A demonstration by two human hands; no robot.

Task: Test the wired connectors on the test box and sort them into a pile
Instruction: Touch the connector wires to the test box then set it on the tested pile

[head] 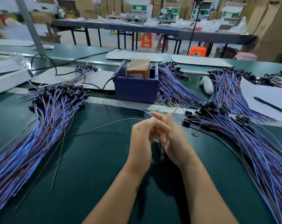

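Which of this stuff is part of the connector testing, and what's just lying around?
Job: blue test box; left pile; right pile; the wires held in both hands, left hand, right hand.
Lying about: pen; paper; white bottle.

No text or label here is legible.

Wire piles (40,126) flank bare green mat (96,159).

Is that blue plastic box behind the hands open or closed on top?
Open: the blue plastic box has no lid, and a brown block sticks up out of it.
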